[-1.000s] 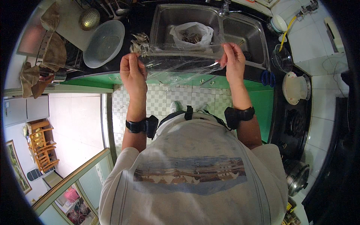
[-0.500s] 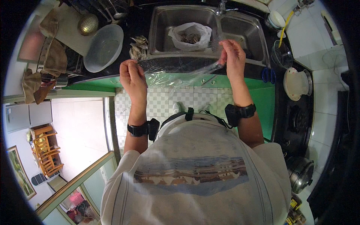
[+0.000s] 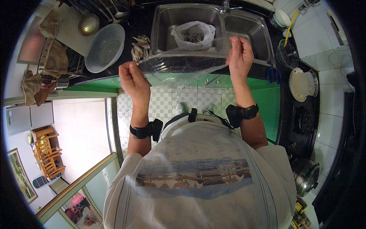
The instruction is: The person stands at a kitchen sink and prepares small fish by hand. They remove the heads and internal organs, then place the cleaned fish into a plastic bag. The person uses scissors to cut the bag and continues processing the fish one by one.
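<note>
A sheet of clear plastic film (image 3: 179, 65) is stretched between my two hands, just in front of the sink's near edge. At its left end my left hand (image 3: 134, 79) is closed in a pinch, and my right hand (image 3: 240, 57) grips the other end, a little higher. Behind the film, a white plastic bag (image 3: 209, 35) stands open in the large sink basin (image 3: 162, 23), with small dark pieces inside that look like little fish. A heap of small silvery dried fish (image 3: 142, 47) lies on the black counter near my left hand.
A translucent plastic basin (image 3: 100, 57) stands left of the fish heap, near a perforated ladle (image 3: 89, 24). Right of the sink are blue-handled scissors (image 3: 273, 75), a glass bowl (image 3: 286, 57) and a plate (image 3: 295, 86). A stove (image 3: 305, 120) and a steel pot (image 3: 307, 177) sit farther right.
My hands have moved slightly farther apart, the right one up and to the right. The film between them is now more spread and tauter.
</note>
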`<move>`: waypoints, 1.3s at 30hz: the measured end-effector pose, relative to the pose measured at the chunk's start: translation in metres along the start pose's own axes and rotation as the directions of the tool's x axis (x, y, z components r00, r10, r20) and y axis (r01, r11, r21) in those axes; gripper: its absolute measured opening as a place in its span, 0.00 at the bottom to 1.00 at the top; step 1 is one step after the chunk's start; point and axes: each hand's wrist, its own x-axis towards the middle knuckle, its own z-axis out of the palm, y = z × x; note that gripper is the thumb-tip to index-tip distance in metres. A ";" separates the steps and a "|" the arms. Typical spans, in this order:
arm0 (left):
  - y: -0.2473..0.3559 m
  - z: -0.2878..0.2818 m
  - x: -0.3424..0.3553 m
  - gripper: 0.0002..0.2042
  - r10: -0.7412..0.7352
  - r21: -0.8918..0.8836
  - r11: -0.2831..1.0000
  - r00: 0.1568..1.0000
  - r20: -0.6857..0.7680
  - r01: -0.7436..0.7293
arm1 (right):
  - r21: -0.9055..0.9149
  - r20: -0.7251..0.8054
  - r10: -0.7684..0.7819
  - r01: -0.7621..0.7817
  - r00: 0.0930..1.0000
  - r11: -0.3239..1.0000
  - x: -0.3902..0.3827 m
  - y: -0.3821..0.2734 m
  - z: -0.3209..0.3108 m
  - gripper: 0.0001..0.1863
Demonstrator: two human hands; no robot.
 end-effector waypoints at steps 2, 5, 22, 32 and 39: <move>-0.003 -0.002 0.005 0.09 0.055 0.062 0.997 0.999 0.000 -0.054 | -0.055 -0.001 -0.034 0.034 0.999 0.998 0.000 -0.003 0.000 0.12; -0.008 -0.005 0.009 0.09 0.120 0.110 0.987 0.993 0.000 -0.119 | -0.124 0.003 -0.093 0.092 0.996 0.988 0.000 -0.002 -0.001 0.12; -0.019 -0.016 0.006 0.10 -0.187 -0.024 0.981 0.966 0.181 0.194 | -0.123 0.037 0.128 -0.122 0.991 0.985 0.004 -0.008 -0.020 0.16; -0.042 -0.002 0.029 0.10 -0.156 0.384 0.923 0.892 0.425 -0.022 | -0.220 0.234 -0.058 0.111 0.970 0.969 0.001 -0.018 -0.031 0.08; 0.020 0.103 0.018 0.12 0.088 -0.202 0.969 0.566 0.820 0.142 | -0.314 0.450 -0.067 0.228 0.890 0.922 -0.014 -0.044 -0.013 0.09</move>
